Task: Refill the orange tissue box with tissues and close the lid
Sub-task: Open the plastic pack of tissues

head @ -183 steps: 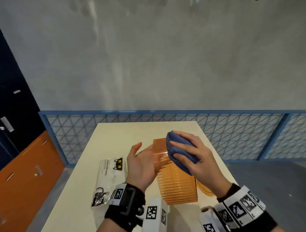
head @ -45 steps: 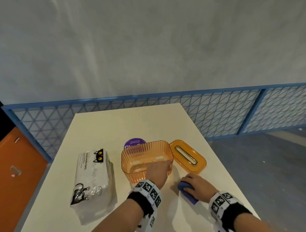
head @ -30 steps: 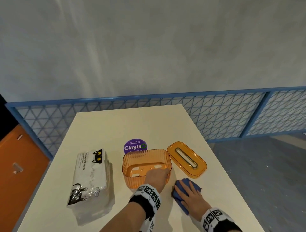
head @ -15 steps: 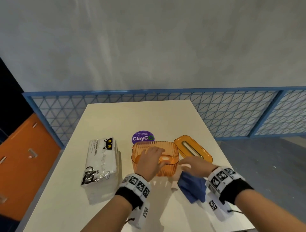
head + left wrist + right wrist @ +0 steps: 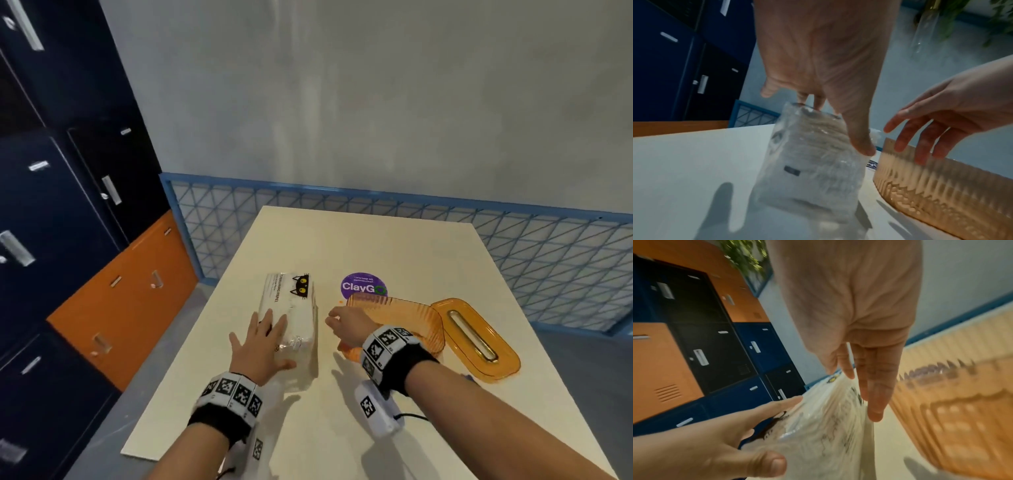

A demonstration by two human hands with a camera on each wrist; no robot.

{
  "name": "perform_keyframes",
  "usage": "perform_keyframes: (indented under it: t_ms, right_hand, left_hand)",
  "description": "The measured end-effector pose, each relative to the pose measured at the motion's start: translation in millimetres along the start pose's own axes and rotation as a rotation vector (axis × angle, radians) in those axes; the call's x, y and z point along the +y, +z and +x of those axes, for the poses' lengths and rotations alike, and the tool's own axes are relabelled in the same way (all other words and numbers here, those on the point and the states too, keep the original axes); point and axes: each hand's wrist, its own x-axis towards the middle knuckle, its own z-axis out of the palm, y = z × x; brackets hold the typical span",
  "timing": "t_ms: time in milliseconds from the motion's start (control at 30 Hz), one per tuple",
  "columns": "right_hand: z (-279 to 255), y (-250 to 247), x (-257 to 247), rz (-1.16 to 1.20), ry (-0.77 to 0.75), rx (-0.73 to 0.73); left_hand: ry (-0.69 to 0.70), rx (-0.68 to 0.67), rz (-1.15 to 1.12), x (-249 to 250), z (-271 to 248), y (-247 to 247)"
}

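Observation:
A white plastic-wrapped tissue pack [image 5: 291, 305] with a black cat print lies left of the open, empty orange tissue box [image 5: 418, 320]. The orange slotted lid [image 5: 476, 339] lies flat to the right of the box. My left hand [image 5: 270, 337] is spread flat over the pack's near end, thumb against its side [image 5: 861, 146]. My right hand [image 5: 337, 322] hovers between pack and box, its relaxed fingers straight and holding nothing. In the right wrist view its fingertips [image 5: 875, 412] reach the pack's [image 5: 828, 426] right side.
A purple round sticker [image 5: 363, 287] is on the cream table [image 5: 394, 246] behind the box. A sliver of blue cloth [image 5: 468, 377] shows behind my right forearm. Blue and orange lockers [image 5: 85, 205] stand left; a blue mesh fence [image 5: 548, 246] runs behind.
My left hand left the box and my right hand let go of the blue cloth. Both moved left to the tissue pack, and my view turned left.

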Motion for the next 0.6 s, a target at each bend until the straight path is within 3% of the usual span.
perform_keyframes:
  t_ms: [100,233,367,600]
  right_hand:
    - [18,18,-7,0.034,0.087,0.001]
    - [41,25,-17,0.085,0.170,0.063]
    - [55,24,-27,0.190,0.240,0.100]
    - [65,29,-28,0.287,0.277,0.080]
  left_hand:
    - [0.021,0.047,-0.134,-14,-3,8]
    - [0.069,0.234,-0.433,-18,-7,11]
    - [0.072,0.323,-0.702,-17,-10,8]
    - [-0.106,0.373,-1.159,-21,-13,2]
